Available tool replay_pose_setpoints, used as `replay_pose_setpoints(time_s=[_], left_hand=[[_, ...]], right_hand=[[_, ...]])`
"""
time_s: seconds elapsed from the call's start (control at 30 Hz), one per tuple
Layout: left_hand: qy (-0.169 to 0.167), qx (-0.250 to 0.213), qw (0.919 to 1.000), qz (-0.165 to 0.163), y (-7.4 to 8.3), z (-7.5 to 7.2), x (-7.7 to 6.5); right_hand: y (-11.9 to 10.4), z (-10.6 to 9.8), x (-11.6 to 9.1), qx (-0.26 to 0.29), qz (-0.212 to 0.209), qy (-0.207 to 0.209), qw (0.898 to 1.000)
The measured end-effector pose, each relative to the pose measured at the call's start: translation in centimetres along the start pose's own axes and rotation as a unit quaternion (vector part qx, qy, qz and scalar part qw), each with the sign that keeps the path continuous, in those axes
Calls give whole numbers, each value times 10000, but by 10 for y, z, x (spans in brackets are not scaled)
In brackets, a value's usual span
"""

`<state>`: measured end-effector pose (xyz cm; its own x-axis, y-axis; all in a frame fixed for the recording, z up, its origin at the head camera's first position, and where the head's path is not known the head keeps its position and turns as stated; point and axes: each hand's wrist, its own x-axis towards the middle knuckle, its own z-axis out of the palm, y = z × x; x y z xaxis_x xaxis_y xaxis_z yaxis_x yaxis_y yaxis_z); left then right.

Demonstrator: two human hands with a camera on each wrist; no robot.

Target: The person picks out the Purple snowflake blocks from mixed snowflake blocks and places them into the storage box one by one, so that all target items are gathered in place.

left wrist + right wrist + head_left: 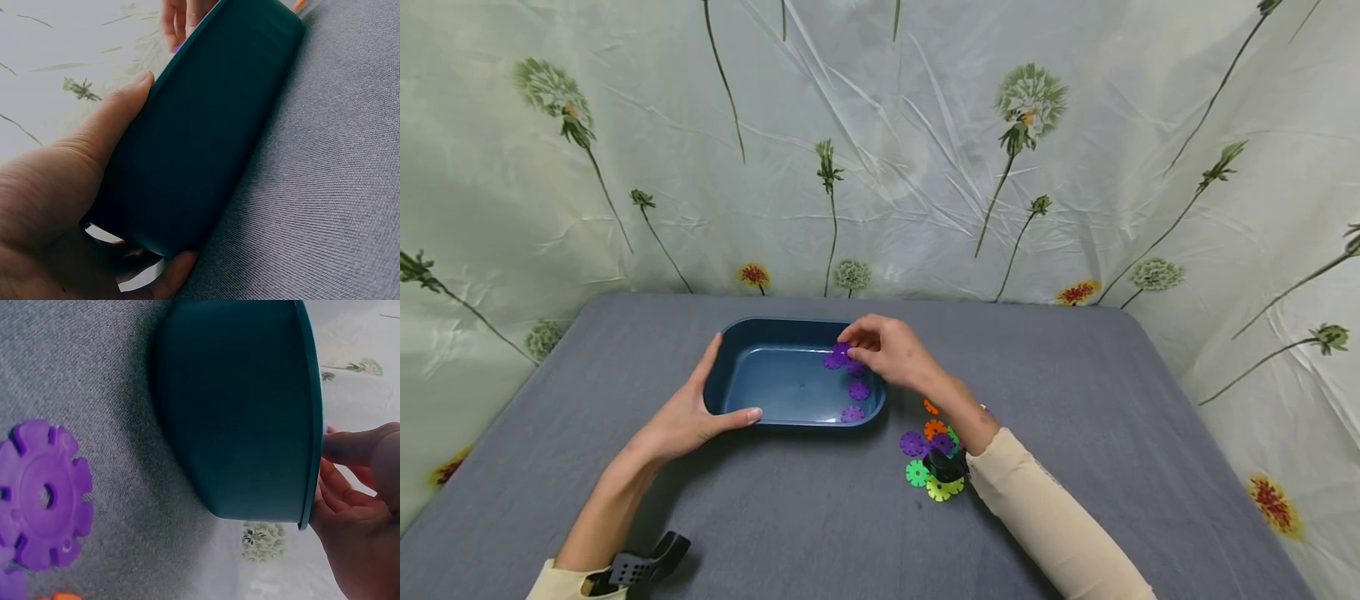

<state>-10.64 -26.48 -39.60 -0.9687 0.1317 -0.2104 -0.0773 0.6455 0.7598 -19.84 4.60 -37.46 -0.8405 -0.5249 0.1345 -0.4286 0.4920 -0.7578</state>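
A dark blue plastic basin point(797, 421) sits on the table, with several purple notched plastic discs point(858, 390) inside its right end. My left hand point(688, 412) grips the basin's left end, its thumb on the near rim and the other fingers along the outer side. Over the basin's right part, my right hand point(891, 354) pinches a purple notched disc point(842, 352) between thumb and fingers. In the right wrist view, the basin's wall hides most of the right hand's fingertips.
Right of the basin, a loose pile of notched discs lies under the right forearm, with a green disc point(917, 473), a yellow disc point(938, 489) and an orange disc point(934, 429) among them. A grey cloth point(820, 525) covers the table; a flowered curtain point(910, 225) hangs behind.
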Motion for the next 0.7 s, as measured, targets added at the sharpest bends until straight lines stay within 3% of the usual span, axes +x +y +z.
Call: replay_pose_setpoints(time_s=[0.4,0.7], left_hand=[[62,-17,10000,-20,-1,2,1],[66,3,10000,8,-1,1,1]], right_hand=[[-3,8,9,-277,-7,-524,9982],[-8,9,14,-879,273,-924,9915]])
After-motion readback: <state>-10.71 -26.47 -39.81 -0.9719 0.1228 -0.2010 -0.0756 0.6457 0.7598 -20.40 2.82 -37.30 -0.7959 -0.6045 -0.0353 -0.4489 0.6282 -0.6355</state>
